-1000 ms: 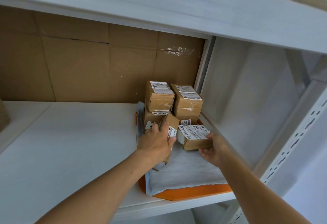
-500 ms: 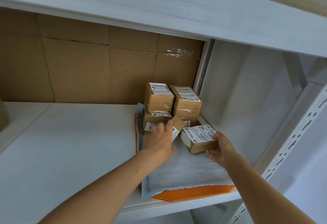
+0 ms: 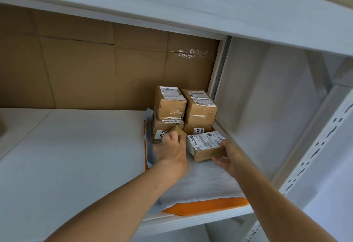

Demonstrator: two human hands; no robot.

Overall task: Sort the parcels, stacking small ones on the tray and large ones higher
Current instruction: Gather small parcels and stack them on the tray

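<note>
Cardboard parcel gripped in right hand over orange tray — smaller parcel under curled left hand, just beside.

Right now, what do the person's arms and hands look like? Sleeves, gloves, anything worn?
The left forearm and right forearm are bare down to the frame's bottom edge; no sleeve shows. The left hand and right hand wear no gloves, and no watch, bracelet or ring is visible. The left hand is motion-blurred, so small items there could be missed.
</note>
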